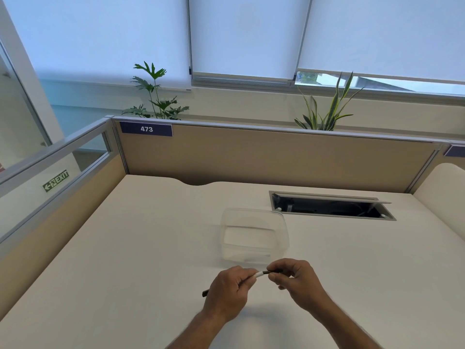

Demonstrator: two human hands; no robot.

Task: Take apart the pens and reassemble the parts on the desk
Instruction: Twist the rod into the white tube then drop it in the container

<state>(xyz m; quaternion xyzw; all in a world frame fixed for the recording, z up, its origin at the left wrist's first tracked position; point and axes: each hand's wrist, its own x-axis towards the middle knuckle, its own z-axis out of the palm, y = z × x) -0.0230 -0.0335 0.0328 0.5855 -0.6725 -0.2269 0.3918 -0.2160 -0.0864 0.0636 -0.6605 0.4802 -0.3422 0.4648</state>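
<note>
Cream-white laminate forms the desk, above whose near centre a person holds a single pen in both bare hands. The left hand is clenched around the pen's rear barrel, with the dark rear end of the pen protruding past the heel of the hand to the lower left. The right hand pinches the dark front section between thumb and fingertips. Between the two hands a short white length of the pen is exposed, meeting the dark section just beside the right thumb. The pen lies roughly level, tilted slightly upward toward the right, and is lifted clear of the desk surface; a soft shadow falls on the desk beneath the hands. Just beyond the hands stands a clear plastic container, rectangular with rounded corners and open at the top; whether it holds anything cannot be told. Farther back and to the right, a cable hatch is set into the desk with its lid raised. A beige partition closes the rear of the desk and carries a blue label reading 473. Two potted plants rise behind the partition, below lowered window blinds.
</note>
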